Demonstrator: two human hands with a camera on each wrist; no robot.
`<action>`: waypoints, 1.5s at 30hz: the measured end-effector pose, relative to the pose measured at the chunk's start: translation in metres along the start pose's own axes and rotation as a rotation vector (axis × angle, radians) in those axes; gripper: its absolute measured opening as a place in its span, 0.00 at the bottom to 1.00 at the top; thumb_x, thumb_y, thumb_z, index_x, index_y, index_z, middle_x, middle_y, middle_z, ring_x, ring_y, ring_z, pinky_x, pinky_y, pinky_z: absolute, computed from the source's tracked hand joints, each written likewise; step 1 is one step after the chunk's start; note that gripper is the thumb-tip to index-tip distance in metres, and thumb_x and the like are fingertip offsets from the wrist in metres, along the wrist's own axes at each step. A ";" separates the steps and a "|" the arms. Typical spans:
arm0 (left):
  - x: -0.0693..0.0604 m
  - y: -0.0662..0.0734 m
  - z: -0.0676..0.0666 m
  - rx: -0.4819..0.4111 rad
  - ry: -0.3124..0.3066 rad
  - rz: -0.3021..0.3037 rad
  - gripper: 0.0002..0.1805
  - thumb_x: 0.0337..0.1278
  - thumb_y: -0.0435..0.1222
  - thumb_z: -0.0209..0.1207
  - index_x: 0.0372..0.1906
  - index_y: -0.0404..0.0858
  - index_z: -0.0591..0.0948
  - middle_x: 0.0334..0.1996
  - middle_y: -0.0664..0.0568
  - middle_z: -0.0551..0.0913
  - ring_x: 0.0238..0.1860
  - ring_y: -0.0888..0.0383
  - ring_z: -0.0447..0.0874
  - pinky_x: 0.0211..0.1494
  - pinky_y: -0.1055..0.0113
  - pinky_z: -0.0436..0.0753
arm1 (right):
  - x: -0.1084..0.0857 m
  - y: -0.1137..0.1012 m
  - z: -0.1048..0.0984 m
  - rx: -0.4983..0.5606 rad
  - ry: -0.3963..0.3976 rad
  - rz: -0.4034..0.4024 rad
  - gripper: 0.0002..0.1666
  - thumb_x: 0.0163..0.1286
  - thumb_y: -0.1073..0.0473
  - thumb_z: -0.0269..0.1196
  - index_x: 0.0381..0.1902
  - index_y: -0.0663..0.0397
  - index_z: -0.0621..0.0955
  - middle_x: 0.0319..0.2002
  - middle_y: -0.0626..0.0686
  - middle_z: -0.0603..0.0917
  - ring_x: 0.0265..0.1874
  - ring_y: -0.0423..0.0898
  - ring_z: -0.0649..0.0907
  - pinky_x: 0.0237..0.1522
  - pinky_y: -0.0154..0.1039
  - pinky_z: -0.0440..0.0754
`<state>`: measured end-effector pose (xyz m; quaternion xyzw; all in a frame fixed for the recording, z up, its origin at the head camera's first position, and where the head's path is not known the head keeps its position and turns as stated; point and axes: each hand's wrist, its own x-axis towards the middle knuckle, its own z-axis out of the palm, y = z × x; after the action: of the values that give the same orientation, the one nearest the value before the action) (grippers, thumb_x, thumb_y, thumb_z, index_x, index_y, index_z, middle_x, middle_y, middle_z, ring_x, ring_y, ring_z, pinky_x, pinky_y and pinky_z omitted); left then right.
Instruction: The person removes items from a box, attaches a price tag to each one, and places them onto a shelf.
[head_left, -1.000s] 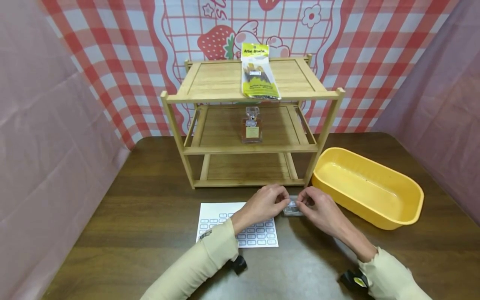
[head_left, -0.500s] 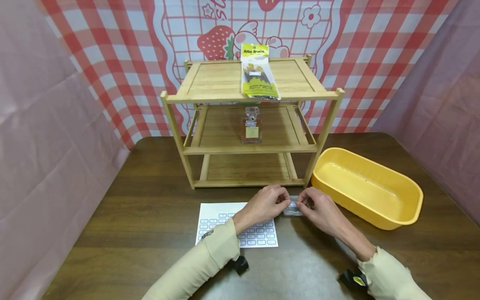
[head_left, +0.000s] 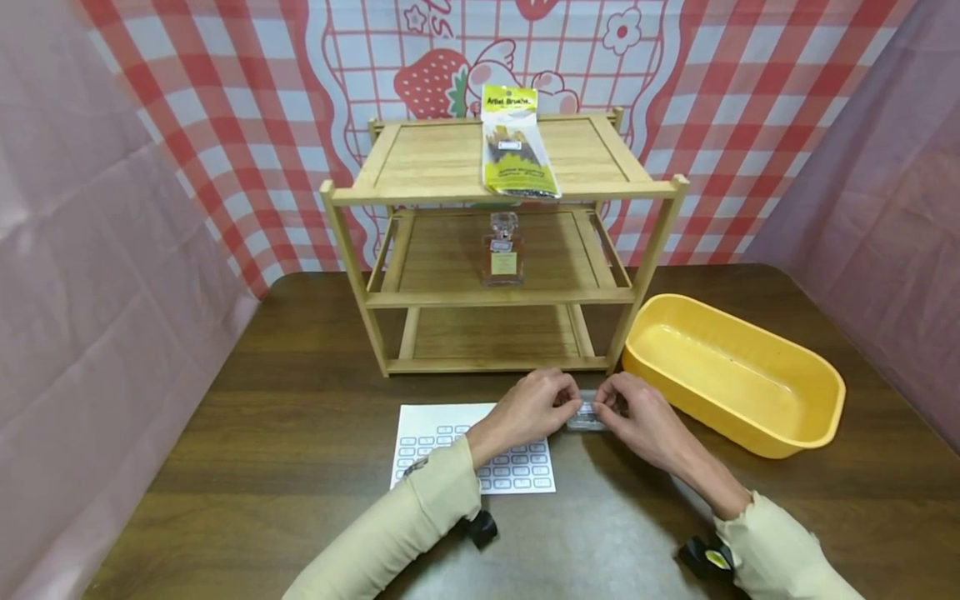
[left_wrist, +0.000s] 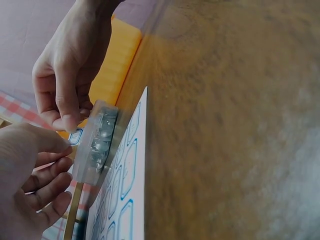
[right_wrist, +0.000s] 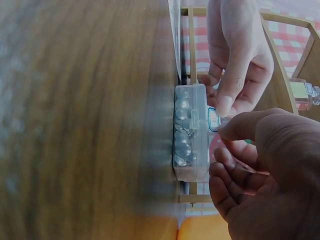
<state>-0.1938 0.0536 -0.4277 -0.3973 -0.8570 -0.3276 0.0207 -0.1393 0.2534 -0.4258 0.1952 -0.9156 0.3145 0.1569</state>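
Note:
A small white label point(right_wrist: 214, 119) with a blue border is held between the two hands, just above a clear plastic box. My left hand point(head_left: 531, 407) pinches one end of it with thumb and finger. The thumb and finger of my right hand point(head_left: 641, 418) pinch the other end. The box point(head_left: 585, 422) lies on the table below the fingertips and contains several clear rounded pieces. Left of it, partly hidden under my left forearm, is a white sticker sheet point(head_left: 521, 471) printed with rows of blue-bordered labels.
Behind the hands stands a three-tier wooden shelf point(head_left: 501, 365). An artist brush packet point(head_left: 517, 158) lies on its top tier, and a perfume bottle point(head_left: 503, 254) stands on the middle one. At the right sits a yellow basin point(head_left: 750, 392).

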 end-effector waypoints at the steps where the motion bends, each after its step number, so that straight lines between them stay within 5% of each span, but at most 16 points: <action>1: 0.000 0.000 0.000 0.001 0.000 -0.001 0.03 0.68 0.35 0.65 0.37 0.40 0.86 0.33 0.57 0.81 0.36 0.65 0.76 0.40 0.78 0.75 | 0.000 0.000 0.000 0.000 -0.003 0.002 0.12 0.60 0.74 0.71 0.32 0.54 0.80 0.30 0.46 0.77 0.30 0.42 0.76 0.30 0.36 0.77; 45: 0.001 0.003 0.003 0.019 -0.015 -0.017 0.02 0.65 0.34 0.67 0.37 0.39 0.85 0.33 0.57 0.80 0.36 0.65 0.75 0.39 0.80 0.74 | 0.002 -0.002 0.002 -0.047 -0.029 0.076 0.10 0.59 0.70 0.72 0.31 0.55 0.80 0.31 0.49 0.77 0.33 0.48 0.76 0.35 0.42 0.75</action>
<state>-0.1916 0.0578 -0.4284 -0.3923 -0.8635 -0.3167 0.0151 -0.1401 0.2506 -0.4255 0.1611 -0.9317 0.2958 0.1363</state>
